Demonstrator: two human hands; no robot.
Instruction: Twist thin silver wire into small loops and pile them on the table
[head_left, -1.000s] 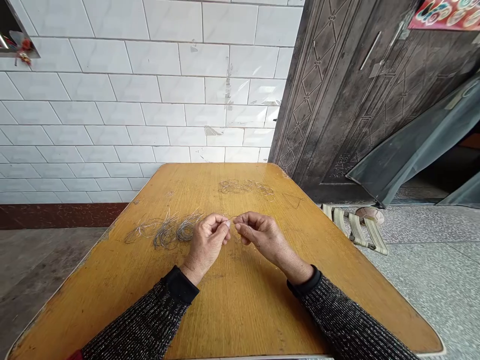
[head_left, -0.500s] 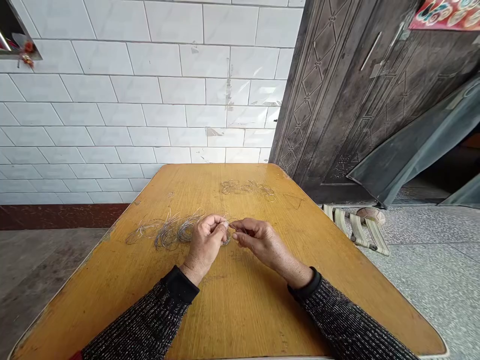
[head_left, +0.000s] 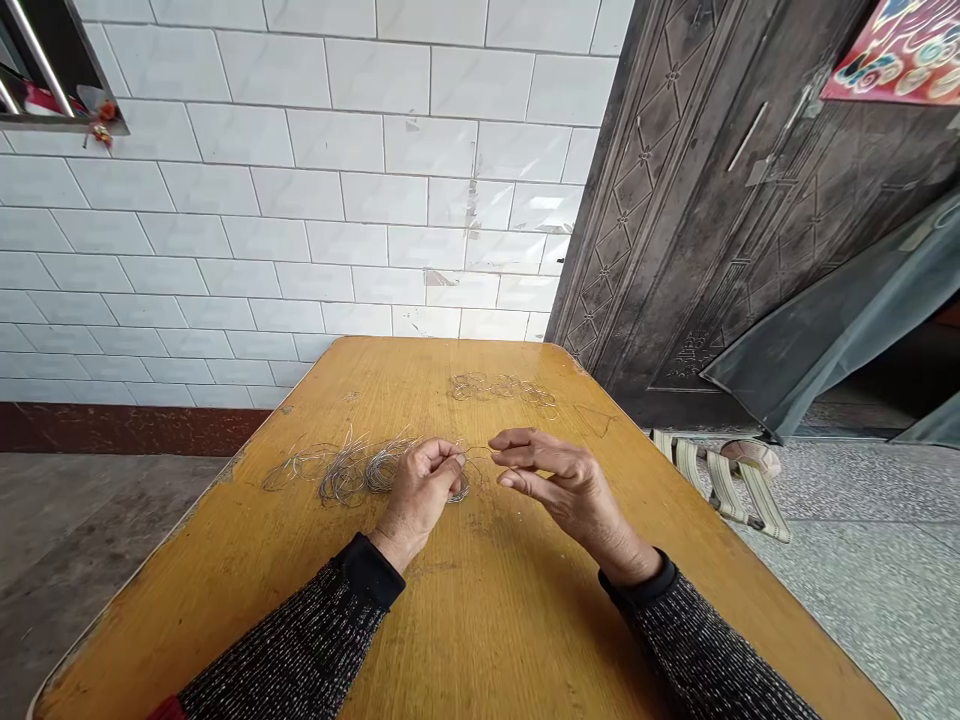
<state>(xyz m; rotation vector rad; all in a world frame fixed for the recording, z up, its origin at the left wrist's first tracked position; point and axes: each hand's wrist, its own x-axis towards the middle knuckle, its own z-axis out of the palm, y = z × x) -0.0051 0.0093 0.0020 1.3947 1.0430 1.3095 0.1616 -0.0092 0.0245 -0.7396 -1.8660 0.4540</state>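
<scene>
My left hand (head_left: 418,495) is closed in a pinch on a thin wire (head_left: 477,449), whose curved length sticks out to the right of the fingertips. Beside it, my right hand (head_left: 566,490) has thumb and fingers apart, the fingertips close to the wire's free part; whether they touch it I cannot make out. Left of my left hand lie a tangled bundle of silvery wire (head_left: 343,474) and a rounder wire coil (head_left: 381,468). Another small coil (head_left: 459,492) shows partly from behind the left fingers.
Several thin wire loops (head_left: 501,388) lie toward the far end of the wooden table (head_left: 480,620). A tiled wall (head_left: 337,200) stands behind it. At right are a dark carved door (head_left: 675,250), a grey curtain (head_left: 817,330) and a low strapped seat (head_left: 724,485) on the floor.
My right hand has let go of the wire, opened and moved right, away from my left hand. The left hand keeps its pinch. The camera view has tilted up slightly.
</scene>
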